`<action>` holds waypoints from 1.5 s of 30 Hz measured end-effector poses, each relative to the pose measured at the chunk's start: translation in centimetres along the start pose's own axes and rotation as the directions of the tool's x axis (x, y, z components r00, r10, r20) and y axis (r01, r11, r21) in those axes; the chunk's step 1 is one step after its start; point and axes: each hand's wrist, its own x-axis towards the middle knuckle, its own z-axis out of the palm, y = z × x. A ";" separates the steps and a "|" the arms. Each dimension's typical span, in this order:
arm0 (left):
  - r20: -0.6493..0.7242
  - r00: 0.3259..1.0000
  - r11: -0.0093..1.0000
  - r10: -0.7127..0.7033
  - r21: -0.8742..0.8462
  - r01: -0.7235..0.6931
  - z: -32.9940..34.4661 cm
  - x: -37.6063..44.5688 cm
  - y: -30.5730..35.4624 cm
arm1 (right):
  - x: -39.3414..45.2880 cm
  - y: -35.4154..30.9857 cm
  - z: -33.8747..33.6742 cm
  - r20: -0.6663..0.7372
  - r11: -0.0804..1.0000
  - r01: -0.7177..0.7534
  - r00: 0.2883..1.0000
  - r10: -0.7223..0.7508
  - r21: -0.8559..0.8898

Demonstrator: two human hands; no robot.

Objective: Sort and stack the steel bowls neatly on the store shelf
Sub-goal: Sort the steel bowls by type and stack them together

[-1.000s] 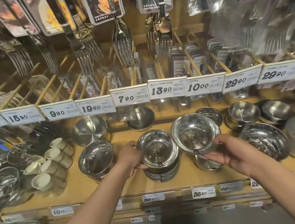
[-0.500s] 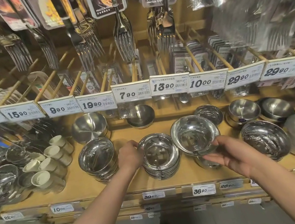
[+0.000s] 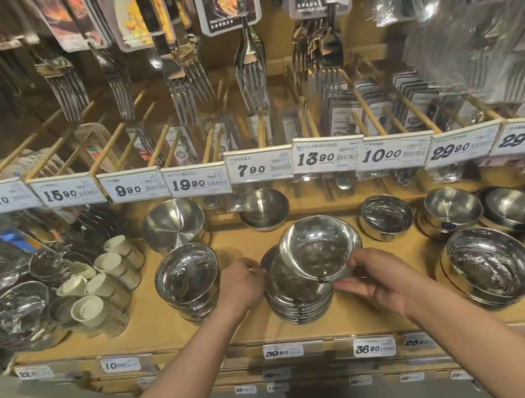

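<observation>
A shallow, mirror-bright steel bowl [image 3: 320,249] with a wide flat rim tilts above the stack of matching bowls [image 3: 297,300], pinched at its near edge by the right hand [image 3: 377,280]. The left hand [image 3: 241,284] curls against the stack's left side, steadying it. Just left of that hand stands a deeper stack of round polished bowls [image 3: 187,282]. Further left lie small matte cream cups [image 3: 101,284]. The shelf [image 3: 157,324] is smooth pale wood.
</observation>
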 end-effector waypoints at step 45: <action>0.220 0.968 0.888 -0.122 -0.411 0.206 0.2 0.4 -0.5 | 3.6 3.9 1.2 -0.063 0.791 0.166 0.966 -0.250 -0.588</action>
